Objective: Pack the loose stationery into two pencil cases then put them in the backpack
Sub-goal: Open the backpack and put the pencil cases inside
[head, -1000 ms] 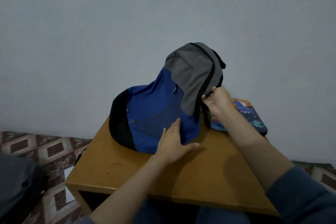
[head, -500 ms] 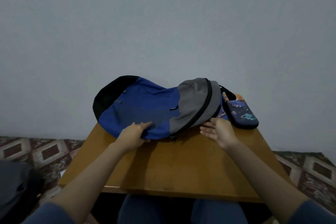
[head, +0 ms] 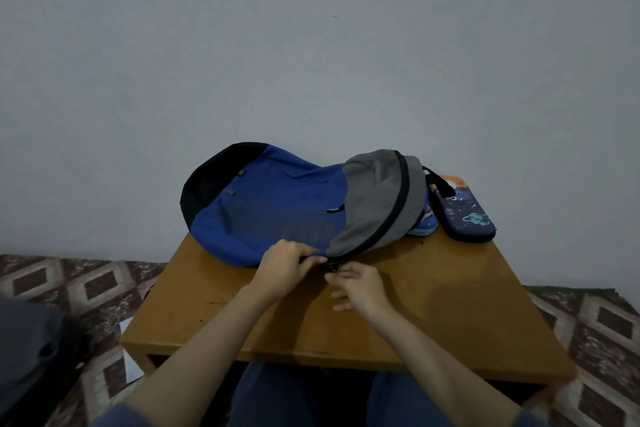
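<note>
Moved: both hands have come together at the backpack's (head: 270, 211) near edge; half a second ago they sat apart there, the right one open. The bag itself lies flat as it did then.
Left hand: my view shows the left hand (head: 284, 263) with fingers curled over the backpack's near seam, gripping the fabric. I judge it is there to anchor the cloth so the zip has something to pull against.
Right hand: the right hand (head: 360, 288) meets the left at the seam, thumb and forefinger pinched on the zip pull (head: 328, 266), the other fingers loose.
Zip: the black track runs from that pull up over the backpack's grey end and looks closed, so I read this as the opening step.
Pencil cases: the navy pencil case (head: 465, 215) lies just beside the backpack's grey end, on its right; the blue pencil case (head: 424, 225) is half tucked under that same end. Both are outside the bag, parked within reach for loading.
Stationery: none loose that I can see around the backpack, so packing seems finished.
Support: the table (head: 433, 305) carries the backpack, leaving bare wood on its near side for the hands.
</note>
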The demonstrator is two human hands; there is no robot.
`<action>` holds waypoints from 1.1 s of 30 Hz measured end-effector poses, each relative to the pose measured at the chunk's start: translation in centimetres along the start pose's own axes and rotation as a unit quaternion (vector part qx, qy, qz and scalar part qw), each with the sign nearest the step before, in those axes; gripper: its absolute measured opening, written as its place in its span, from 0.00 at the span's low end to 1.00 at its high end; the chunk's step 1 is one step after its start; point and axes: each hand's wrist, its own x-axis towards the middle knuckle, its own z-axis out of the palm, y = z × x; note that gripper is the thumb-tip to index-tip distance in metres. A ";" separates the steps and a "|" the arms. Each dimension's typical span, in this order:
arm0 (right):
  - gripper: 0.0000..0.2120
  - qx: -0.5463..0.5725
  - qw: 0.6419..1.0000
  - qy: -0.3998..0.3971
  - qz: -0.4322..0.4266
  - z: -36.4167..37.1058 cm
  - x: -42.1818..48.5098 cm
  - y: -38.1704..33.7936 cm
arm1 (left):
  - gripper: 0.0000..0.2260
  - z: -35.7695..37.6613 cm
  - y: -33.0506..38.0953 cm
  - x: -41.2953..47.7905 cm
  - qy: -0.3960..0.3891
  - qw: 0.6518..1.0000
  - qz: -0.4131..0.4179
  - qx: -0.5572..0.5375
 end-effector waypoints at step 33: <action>0.14 -0.490 0.796 0.063 -0.349 -3.3 -2.0 -4.8 | 0.13 -2.3 2.6 -0.1 -0.017 0.999 0.028 -0.015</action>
